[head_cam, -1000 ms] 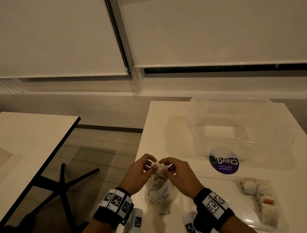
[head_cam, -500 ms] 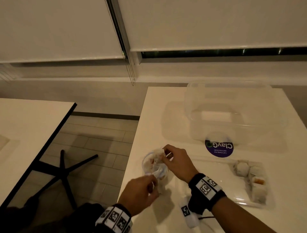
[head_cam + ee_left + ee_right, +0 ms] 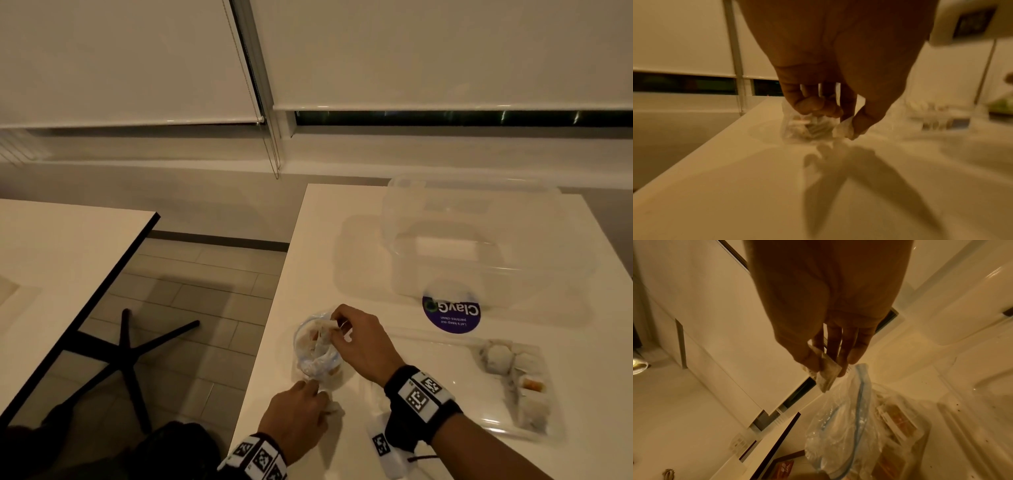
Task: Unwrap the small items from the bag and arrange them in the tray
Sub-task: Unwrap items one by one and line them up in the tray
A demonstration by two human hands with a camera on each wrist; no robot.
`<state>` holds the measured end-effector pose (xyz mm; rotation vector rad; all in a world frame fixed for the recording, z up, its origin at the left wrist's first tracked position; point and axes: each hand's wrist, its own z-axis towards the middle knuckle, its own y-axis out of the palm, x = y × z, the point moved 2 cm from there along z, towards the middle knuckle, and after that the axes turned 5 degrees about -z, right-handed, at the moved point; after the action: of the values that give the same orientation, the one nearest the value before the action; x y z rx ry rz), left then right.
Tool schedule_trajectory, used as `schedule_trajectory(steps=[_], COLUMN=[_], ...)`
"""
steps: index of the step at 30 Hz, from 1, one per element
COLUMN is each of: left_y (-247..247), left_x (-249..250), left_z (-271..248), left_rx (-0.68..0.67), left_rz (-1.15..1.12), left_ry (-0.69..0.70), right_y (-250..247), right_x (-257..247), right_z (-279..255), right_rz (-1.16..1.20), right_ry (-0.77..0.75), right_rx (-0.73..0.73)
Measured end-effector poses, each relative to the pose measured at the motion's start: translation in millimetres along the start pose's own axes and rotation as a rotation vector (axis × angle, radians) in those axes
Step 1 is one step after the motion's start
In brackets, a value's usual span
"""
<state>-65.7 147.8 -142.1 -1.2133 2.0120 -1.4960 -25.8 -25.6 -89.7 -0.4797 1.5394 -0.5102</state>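
My right hand (image 3: 363,344) pinches a small flat white-wrapped packet (image 3: 825,374) between thumb and fingertips, just above the open mouth of the clear zip-top plastic bag with the blue seal strip (image 3: 317,347), which stands slumped on the white counter (image 3: 322,240). My left hand (image 3: 296,416), on the near side of the bag, pinches a small scrap of white wrapper (image 3: 844,132). The shallow clear plastic tray (image 3: 455,404), to the right of the bag, already holds a few unwrapped pieces along its far-right end. The risk I see is the bag itself: nothing steadies it, so pulling the packet free could tip it and spill the rest toward the counter edge just left of it. My pinch is only at the packet's end, so it could slip as I carry it toward the tray.
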Motion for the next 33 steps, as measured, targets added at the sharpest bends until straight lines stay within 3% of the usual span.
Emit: schedule_trajectory(steps=[4,8,10,14,18,20,24,27,33], left_y=[-41,-79,-90,-93,-91,-87,-86,-94,-118], left_x=[2,-11,-23,-46,-51,-50,-45,-38,-17], left_z=[-16,-12,-5,8,15,19,25,27,17], left_rx=[0.157,0.161,0.171,0.183,0.150,0.116,0.103,0.133,0.207], left_rz=[-0.476,-1.170,-1.312,-1.374,-1.372,-1.344,-1.266,-1.282,-1.341], left_ry=[-0.040,-0.208,-0.272,-0.325,-0.340,-0.334,-0.303,-0.256,-0.191], right_y=[-12,-16,-13,-1,11,15,17,11,-12], right_x=[-3,-8,-13,-15,-12,-8,-7,-20,-22], right_z=[-2,-3,-1,8,13,12,8,0,-11], right_rz=[0.100,0.171,0.173,0.063,-0.544,-0.613,-0.464,-0.117,0.151], right_ry=[0.045,0.019,0.001,-0.019,-0.082,-0.101,-0.137,-0.136,-0.031], right_rx=[-0.004,-0.067,-0.049,-0.027,-0.044,-0.037,-0.052,-0.117,0.089])
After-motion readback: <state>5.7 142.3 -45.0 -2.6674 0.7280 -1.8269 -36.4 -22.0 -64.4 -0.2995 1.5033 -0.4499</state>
